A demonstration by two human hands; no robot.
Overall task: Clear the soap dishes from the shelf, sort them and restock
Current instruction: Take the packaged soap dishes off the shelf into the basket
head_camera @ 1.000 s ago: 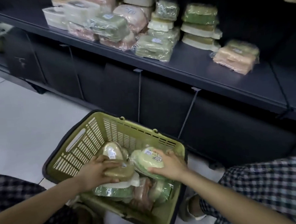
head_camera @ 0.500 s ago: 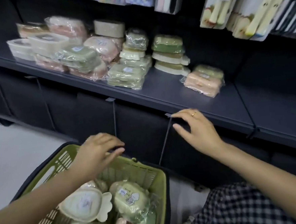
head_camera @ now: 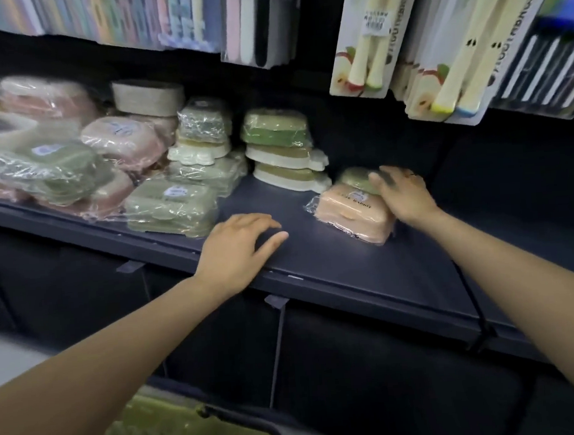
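Stacks of wrapped soap dishes crowd the shelf beyond the left hand, which rests empty, fingers spread. Right hand curls around a green dish atop a peach one — slick film, so it could slide off.

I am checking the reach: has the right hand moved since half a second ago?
Yes. The right hand has gone from the front edge of the shelf up and back onto the orange soap dish.
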